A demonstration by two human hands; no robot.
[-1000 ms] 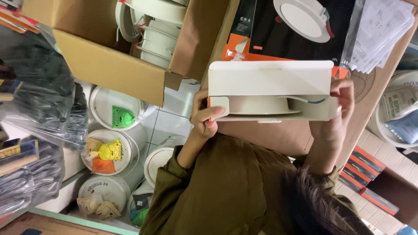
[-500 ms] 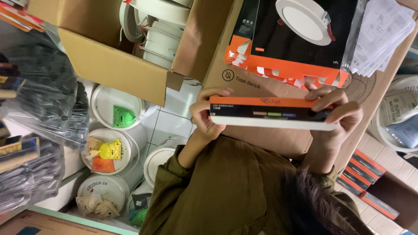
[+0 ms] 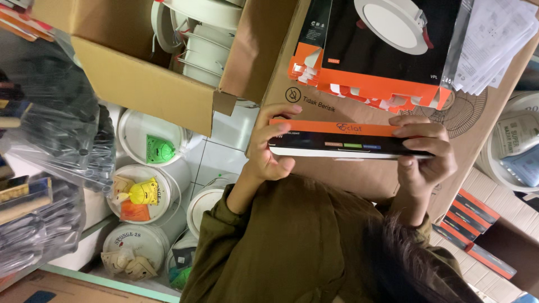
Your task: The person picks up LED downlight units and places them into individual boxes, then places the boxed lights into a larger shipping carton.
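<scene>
I hold a flat orange, black and white lamp box [image 3: 345,139] edge-on in front of me, gripped at both ends. My left hand [image 3: 268,150] clasps its left end, thumb on top and fingers underneath. My right hand [image 3: 424,158] clasps its right end. My olive sleeves [image 3: 292,235] and dark hair [image 3: 404,264] fill the lower middle. Just beyond the box lies a stack of similar black and orange boxes [image 3: 382,62] with a picture of a round white downlight, resting on a big brown carton [image 3: 337,174].
An open cardboard carton [image 3: 140,84] with white round lamps stands at upper left. Several white lidded buckets [image 3: 143,196] sit below it, with grey plastic bags [image 3: 56,123] further left. Papers [image 3: 494,45] lie top right; flat orange-edged boxes [image 3: 477,224] are stacked lower right.
The box was turned in my hands: a second ago its white face with a round lamp faced me, now its narrow orange and black edge does. Both hands stayed on its ends.
</scene>
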